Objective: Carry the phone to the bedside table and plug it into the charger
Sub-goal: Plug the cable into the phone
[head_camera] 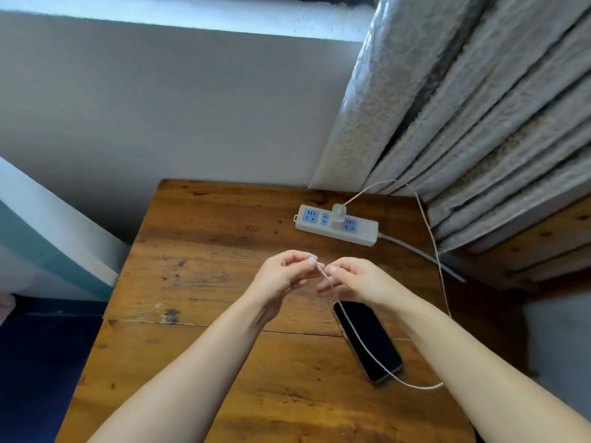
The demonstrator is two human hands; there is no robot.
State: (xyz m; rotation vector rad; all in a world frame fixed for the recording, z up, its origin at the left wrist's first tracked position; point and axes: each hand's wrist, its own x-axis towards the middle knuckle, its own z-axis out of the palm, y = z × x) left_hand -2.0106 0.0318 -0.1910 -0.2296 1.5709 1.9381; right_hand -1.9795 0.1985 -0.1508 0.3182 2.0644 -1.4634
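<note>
A black phone point(367, 338) lies flat, screen up and dark, on the wooden bedside table point(208, 238), just below my right hand. Both hands meet above the table's middle. My left hand point(283, 278) pinches the plug end of the thin white charging cable point(361, 345), and my right hand point(355, 279) holds the cable just behind the plug. The cable droops across the phone's screen, loops off its lower end and runs up the right side to a white charger point(338, 212) plugged into the power strip point(335, 224).
The white power strip with blue sockets lies at the table's back right, its grey cord point(422, 254) running right. Patterned grey curtains point(463, 116) hang behind it. A grey wall stands behind the table. A pale blue-white surface point(48, 231) lies at left.
</note>
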